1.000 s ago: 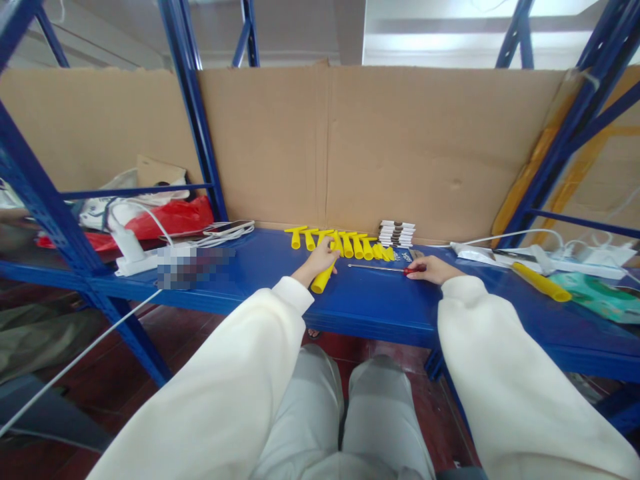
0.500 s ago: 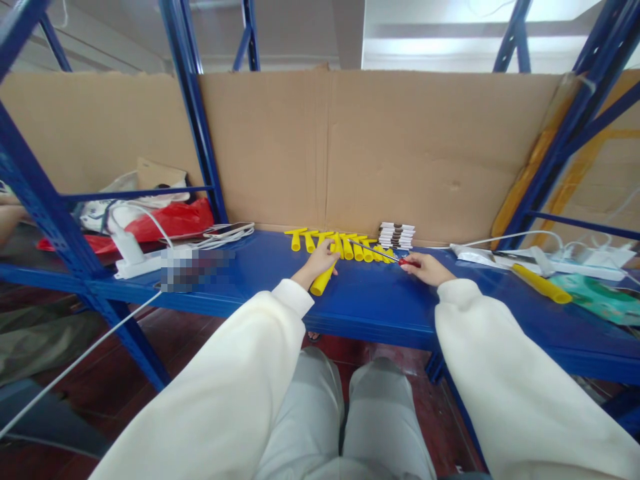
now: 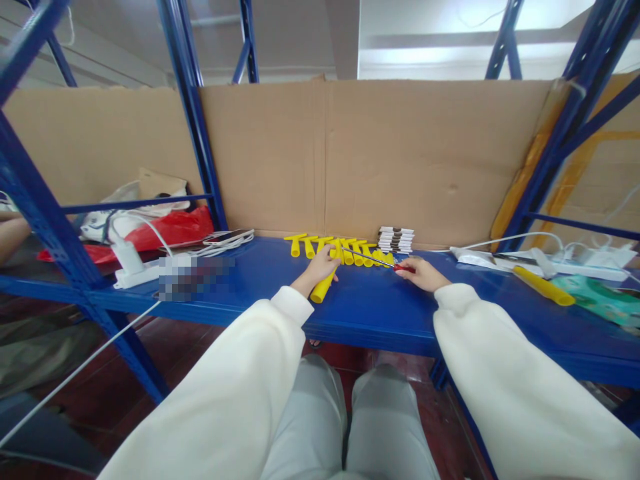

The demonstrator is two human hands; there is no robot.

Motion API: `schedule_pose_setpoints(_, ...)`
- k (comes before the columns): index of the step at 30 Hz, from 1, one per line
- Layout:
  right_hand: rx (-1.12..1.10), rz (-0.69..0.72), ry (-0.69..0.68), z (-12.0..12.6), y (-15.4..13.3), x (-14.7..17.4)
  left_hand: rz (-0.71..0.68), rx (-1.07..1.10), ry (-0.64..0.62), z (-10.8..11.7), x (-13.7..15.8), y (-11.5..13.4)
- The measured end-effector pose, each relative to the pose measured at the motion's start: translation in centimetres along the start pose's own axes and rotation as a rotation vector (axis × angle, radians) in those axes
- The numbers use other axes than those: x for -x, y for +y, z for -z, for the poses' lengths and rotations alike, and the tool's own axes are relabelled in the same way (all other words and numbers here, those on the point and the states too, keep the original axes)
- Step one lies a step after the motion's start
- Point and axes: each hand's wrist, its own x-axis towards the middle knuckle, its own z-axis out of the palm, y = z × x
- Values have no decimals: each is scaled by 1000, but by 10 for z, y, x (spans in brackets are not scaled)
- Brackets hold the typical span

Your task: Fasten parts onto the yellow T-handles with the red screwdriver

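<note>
"Two hands in the head view; what does each one hold?"

"The left hand (image 3: 321,267) has its grip pinching a yellow tube (image 3: 321,289), over the near part of the surface (image 3: 375,300); the right hand (image 3: 423,275) is wrapped on the red end of a screwdriver (image 3: 373,257), its shaft pointing towards the left fingers."

"What could go wrong?"

"The tip could skid and jab those fingers, I'd judge, if pushed off line; whether it touches the tube, I cannot tell; a smooth, round body might also twist under a loose pinch."

"Anything in the way?"

"Mostly the row (image 3: 295,249) of yellow pieces close behind; a careless swing could scatter it, or the small parts (image 3: 383,259) by the screwdriver; a white stack (image 3: 395,239) stands behind those, with cardboard (image 3: 400,153) at the back."

"And farther out?"

"To the right, a spare tube (image 3: 543,285) beside a green packet (image 3: 600,300); to the left, a power strip (image 3: 137,275), a red bag (image 3: 173,233) and a white cable (image 3: 100,353), all well apart from both hands."
</note>
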Motion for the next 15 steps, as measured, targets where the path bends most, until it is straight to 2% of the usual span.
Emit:
schedule_pose_setpoints(5, 0, -6, 8, -1, 0, 0, -6, -4, 27, -1, 0, -1)
schedule_pose_setpoints(15, 33, -3, 21, 1, -1, 0, 4, 5, -1, -1, 2, 4)
